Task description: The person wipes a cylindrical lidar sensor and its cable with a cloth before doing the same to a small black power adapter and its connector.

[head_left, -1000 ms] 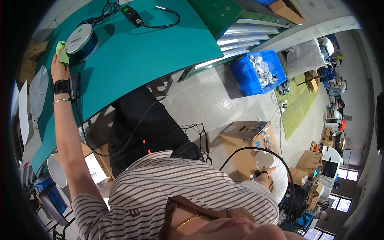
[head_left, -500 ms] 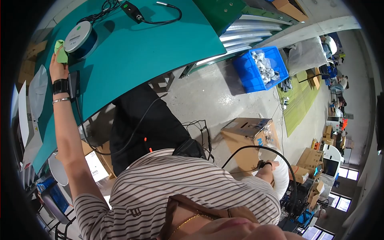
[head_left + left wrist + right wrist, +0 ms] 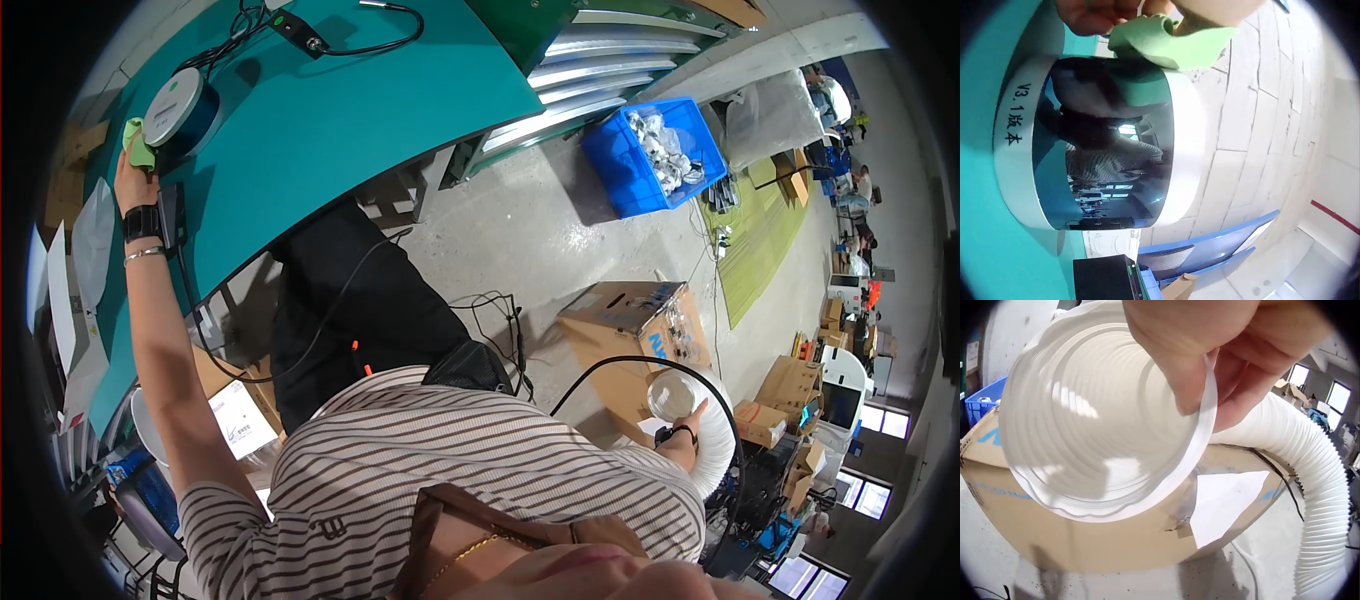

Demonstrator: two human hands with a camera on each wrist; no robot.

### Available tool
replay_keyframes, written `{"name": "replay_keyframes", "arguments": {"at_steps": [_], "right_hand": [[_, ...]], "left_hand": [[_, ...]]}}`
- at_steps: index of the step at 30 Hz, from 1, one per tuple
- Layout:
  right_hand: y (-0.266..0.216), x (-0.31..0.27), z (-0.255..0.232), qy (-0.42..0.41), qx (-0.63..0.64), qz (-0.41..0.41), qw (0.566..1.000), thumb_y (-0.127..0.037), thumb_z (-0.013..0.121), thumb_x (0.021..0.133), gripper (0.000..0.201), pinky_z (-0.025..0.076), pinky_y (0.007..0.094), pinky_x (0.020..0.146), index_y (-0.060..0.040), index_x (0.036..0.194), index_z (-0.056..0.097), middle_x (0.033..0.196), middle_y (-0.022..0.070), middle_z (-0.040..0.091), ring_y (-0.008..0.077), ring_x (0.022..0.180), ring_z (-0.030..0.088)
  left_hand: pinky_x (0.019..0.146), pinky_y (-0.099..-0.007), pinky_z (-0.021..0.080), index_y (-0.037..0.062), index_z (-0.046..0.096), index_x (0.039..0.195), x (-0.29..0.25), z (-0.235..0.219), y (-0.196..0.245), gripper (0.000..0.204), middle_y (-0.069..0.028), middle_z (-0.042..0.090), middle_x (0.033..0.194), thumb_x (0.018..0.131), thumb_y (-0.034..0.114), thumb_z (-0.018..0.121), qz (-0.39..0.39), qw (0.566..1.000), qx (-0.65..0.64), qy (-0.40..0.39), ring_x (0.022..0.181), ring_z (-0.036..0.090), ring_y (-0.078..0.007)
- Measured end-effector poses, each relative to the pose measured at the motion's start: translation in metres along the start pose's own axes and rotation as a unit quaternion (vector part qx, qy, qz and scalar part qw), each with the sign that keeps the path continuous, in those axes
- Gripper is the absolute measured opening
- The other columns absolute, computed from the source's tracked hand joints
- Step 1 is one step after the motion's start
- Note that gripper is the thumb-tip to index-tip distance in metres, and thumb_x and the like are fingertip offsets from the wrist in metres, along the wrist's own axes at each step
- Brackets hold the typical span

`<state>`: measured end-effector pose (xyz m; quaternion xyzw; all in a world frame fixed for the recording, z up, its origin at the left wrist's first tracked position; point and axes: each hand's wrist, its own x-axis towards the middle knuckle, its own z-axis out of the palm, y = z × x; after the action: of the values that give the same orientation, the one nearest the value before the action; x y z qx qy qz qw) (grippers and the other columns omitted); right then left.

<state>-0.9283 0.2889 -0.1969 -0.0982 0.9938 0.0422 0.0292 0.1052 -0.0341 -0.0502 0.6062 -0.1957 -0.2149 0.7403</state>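
Note:
In the head view, my left hand holds a light green cloth beside a round device with a pale top. The left wrist view shows its dark glossy band between white rims, with the cloth bunched in the fingers right at its edge. My right hand pinches the rim of a wide white corrugated hose, thumb on the inner side and fingers outside. The hose mouth faces the right wrist camera, and the ribbed tube curves away to the right.
On the green table lie a black box with a cable and a dark block near my left wrist. A cardboard box stands on the floor below the hose. Farther off is a blue crate of wrapped items.
My right hand has shifted slightly outward with the hose, whose mouth now shows more openly to the head camera. The left hand stays beside the round device with the cloth.

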Motion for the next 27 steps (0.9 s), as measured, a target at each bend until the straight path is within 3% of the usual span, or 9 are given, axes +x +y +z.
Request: {"name": "replay_keyframes", "arguments": {"at_steps": [4, 9, 17, 19, 23, 25, 27], "right_hand": [[0.000, -0.016, -0.011, -0.004, -0.006, 0.002, 1.000, -0.016, 0.070, 0.078, 0.084, 0.045, 0.0426, 0.097, -0.0271, 0.146, 0.022, 0.138, 0.0192, 0.043, 0.0346, 0.118, 0.053], [-0.013, -0.030, -0.027, -0.003, -0.017, -0.009, 1.000, -0.016, 0.070, 0.078, 0.081, 0.045, 0.0428, 0.097, -0.0269, 0.145, 0.025, 0.139, 0.0185, 0.041, 0.0348, 0.118, 0.053], [-0.031, -0.040, -0.044, 0.003, -0.029, -0.021, 0.999, -0.016, 0.069, 0.078, 0.078, 0.045, 0.0432, 0.097, -0.0266, 0.144, 0.029, 0.142, 0.0176, 0.038, 0.0351, 0.118, 0.052], [-0.032, -0.036, -0.036, 0.054, -0.036, -0.031, 0.997, -0.010, 0.068, 0.077, 0.088, 0.045, 0.0439, 0.099, -0.0353, 0.147, 0.021, 0.147, 0.0186, 0.031, 0.0362, 0.122, 0.049], [-0.030, -0.008, -0.018, 0.078, -0.039, -0.055, 0.995, -0.011, 0.068, 0.076, 0.087, 0.045, 0.0449, 0.098, -0.0344, 0.146, 0.023, 0.150, 0.0172, 0.025, 0.0342, 0.124, 0.047], [-0.032, 0.003, -0.011, 0.128, -0.061, -0.043, 0.989, -0.015, 0.069, 0.075, 0.083, 0.046, 0.0453, 0.098, -0.0337, 0.144, 0.027, 0.151, 0.0129, 0.026, 0.0317, 0.128, 0.044], [-0.034, 0.009, -0.013, 0.142, -0.074, -0.054, 0.986, -0.017, 0.070, 0.075, 0.081, 0.046, 0.0458, 0.097, -0.0331, 0.143, 0.030, 0.151, 0.0109, 0.027, 0.0306, 0.129, 0.043]], "left_hand": [[0.051, -0.0212, 0.033, 0.0105, 0.061, 0.116, 0.007, -0.008, -0.003, 0.030, 0.0021, 0.061, 0.086, 0.093, 0.030, 0.059, -0.013, 0.999, 0.043, -0.030, 0.067, 0.051, -0.0075], [0.053, -0.0214, 0.033, 0.0103, 0.062, 0.116, -0.005, -0.002, 0.003, 0.030, 0.0004, 0.062, 0.092, 0.092, 0.029, 0.060, -0.021, 0.999, -0.020, -0.020, 0.072, 0.053, -0.0083], [0.056, -0.0211, 0.034, 0.0097, 0.062, 0.116, -0.013, 0.004, 0.010, 0.029, 0.0000, 0.062, 0.093, 0.093, 0.026, 0.059, -0.030, 0.999, -0.019, -0.025, 0.074, 0.054, -0.0085], [0.055, -0.0211, 0.034, 0.0096, 0.062, 0.116, -0.012, 0.003, 0.009, 0.028, 0.0000, 0.062, 0.093, 0.093, 0.026, 0.059, -0.032, 0.999, -0.017, -0.015, 0.074, 0.054, -0.0085], [0.052, -0.0217, 0.032, 0.0104, 0.062, 0.115, 0.002, -0.003, 0.002, 0.027, 0.0003, 0.062, 0.094, 0.093, 0.025, 0.058, -0.030, 0.999, -0.018, -0.031, 0.072, 0.054, -0.0085], [0.052, -0.0220, 0.032, 0.0107, 0.062, 0.116, 0.004, -0.004, 0.000, 0.027, 0.0004, 0.062, 0.094, 0.094, 0.025, 0.058, -0.028, 0.999, -0.020, -0.026, 0.071, 0.054, -0.0085], [0.068, -0.0238, 0.045, 0.0110, 0.060, 0.122, 0.011, -0.008, -0.002, 0.031, -0.0034, 0.062, 0.105, 0.096, 0.028, 0.053, -0.035, 0.999, 0.013, -0.026, 0.092, 0.059, -0.0149]]}}
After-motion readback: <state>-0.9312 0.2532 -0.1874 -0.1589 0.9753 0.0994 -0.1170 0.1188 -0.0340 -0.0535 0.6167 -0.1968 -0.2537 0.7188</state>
